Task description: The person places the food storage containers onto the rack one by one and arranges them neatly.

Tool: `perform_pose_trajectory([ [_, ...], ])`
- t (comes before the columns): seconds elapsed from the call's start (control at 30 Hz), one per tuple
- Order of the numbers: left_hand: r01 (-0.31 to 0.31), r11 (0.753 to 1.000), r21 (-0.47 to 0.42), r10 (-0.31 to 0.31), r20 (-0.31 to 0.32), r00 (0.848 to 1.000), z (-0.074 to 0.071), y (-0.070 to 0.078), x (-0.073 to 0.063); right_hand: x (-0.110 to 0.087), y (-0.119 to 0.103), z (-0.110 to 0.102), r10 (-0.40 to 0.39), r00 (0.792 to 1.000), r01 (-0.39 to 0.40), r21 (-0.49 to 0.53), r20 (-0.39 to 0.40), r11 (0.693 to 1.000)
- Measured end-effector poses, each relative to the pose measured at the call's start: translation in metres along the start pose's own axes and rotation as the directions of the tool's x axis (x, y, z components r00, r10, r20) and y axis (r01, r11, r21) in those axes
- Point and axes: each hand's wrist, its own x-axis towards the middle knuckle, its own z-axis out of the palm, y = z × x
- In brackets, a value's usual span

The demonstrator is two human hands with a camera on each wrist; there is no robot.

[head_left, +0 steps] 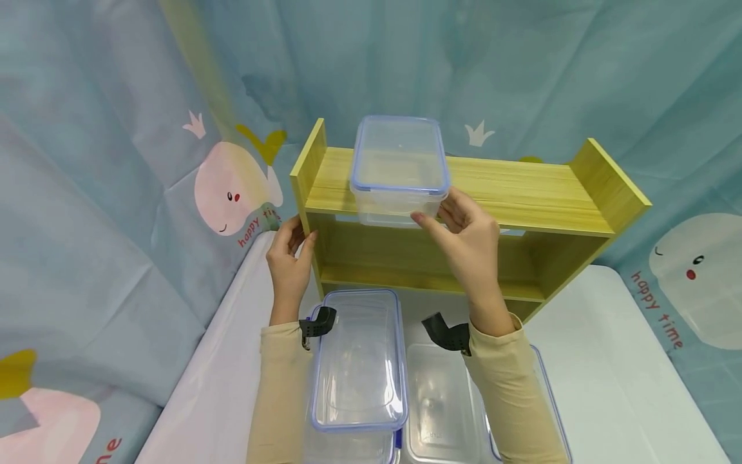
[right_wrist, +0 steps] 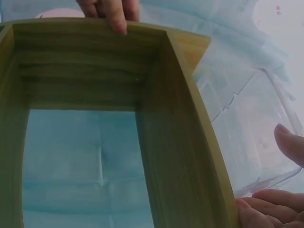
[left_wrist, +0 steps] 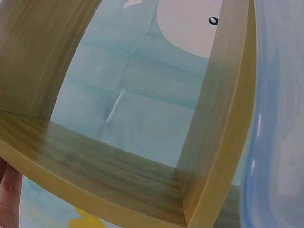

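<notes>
The clear container (head_left: 400,161), grasped by the right hand (head_left: 473,241), is best held level, while the left hand (head_left: 288,264), gripping the wooden shelf (head_left: 522,191), should brace it.

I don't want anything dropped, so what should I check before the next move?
1. Right hand gripping the clear rectangular plastic box: ok.
2. Left hand holding the yellow wooden shelf at its side: ok.
3. Blue-rimmed clear lid on the box: ok.
4. Lid fully fastened: cannot tell.
5. Box behind the shelf's front edge: not ok, overlaps it in the head view.
</notes>
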Motion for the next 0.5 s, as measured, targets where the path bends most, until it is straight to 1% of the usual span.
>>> perform_pose_trajectory([
  [0.13,-0.003,1.000,-0.016,0.003,0.001,1.000,0.001,-0.001,0.001,0.005,0.000,0.004,0.001,1.000,-0.001,-0.016,0.020,1.000],
  [0.3,-0.001,0.999,-0.036,0.001,0.001,1.000,0.002,-0.001,0.002,0.009,-0.002,0.008,0.026,0.999,-0.025,-0.028,0.027,0.999],
  [0.5,0.005,1.000,-0.018,-0.005,-0.008,1.000,0.001,0.001,-0.001,0.010,-0.001,0.013,0.019,0.999,-0.018,-0.030,0.042,0.999],
])
